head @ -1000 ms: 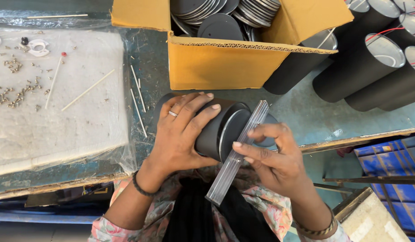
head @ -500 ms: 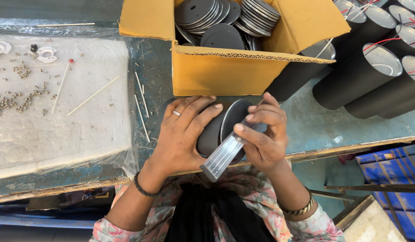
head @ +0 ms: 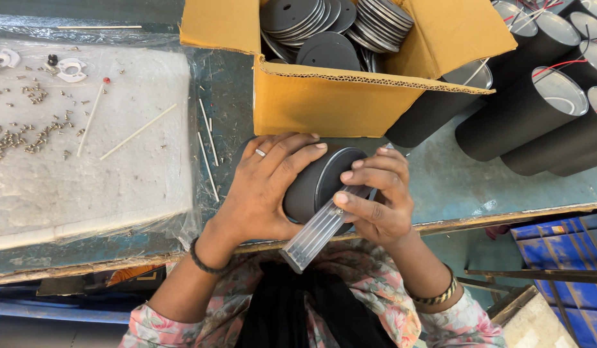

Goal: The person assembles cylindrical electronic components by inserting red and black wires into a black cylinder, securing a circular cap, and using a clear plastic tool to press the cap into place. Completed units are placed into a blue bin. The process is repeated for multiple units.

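The left hand [head: 269,187], a ring on one finger and a dark band at the wrist, lies spread over the side of a matte black cylindrical metal can [head: 319,183] and grips it, fingers curled across the top of its body. The can lies on its side at the near edge of the desk [head: 440,180], its round end turned toward the right hand [head: 376,200]. That hand is closed around a clear ribbed plastic tube [head: 318,232], thumb and fingers pinching its upper end against the rim of the can, while the tube's free end slants down toward the person's flowered sleeves.

Just behind the can stands an open yellow cardboard box [head: 331,103] filled with stacked dark round metal discs [head: 331,26]. To the right of the box lie several more black cylinders with silvery open ends [head: 524,109], side by side, some with red wire showing at the rim. Left of the hands, a white foam pad under clear plastic film [head: 86,154] carries scattered small metal screws [head: 21,135], thin white sticks [head: 137,132] and a few white ring-shaped parts [head: 69,67].
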